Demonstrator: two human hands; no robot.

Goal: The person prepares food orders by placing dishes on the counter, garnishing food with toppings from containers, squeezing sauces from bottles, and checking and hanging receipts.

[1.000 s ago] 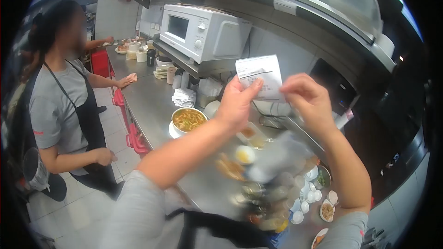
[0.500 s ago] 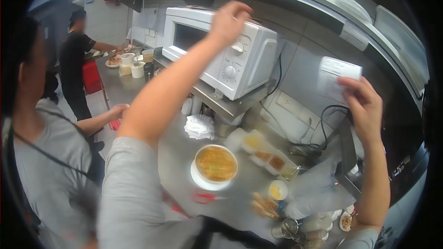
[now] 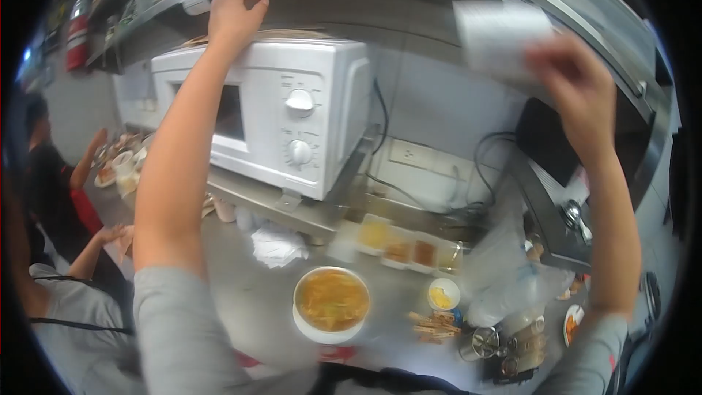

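Pale tiled wall (image 3: 431, 95) stretches behind a blurred paper slip (image 3: 493, 33), raised high and pinched at its edge by the thumb and fingers of the right hand (image 3: 574, 77). Well apart from it, the left hand (image 3: 235, 14) hangs half open and visibly empty, just above a white microwave (image 3: 267, 117). On the metal tabletop (image 3: 230, 278) below, a bowl of soup (image 3: 333, 300) stands near crumpled napkins (image 3: 278, 246) and wooden pegs (image 3: 436, 325). Someone in grey (image 3: 80, 296) is at far left.
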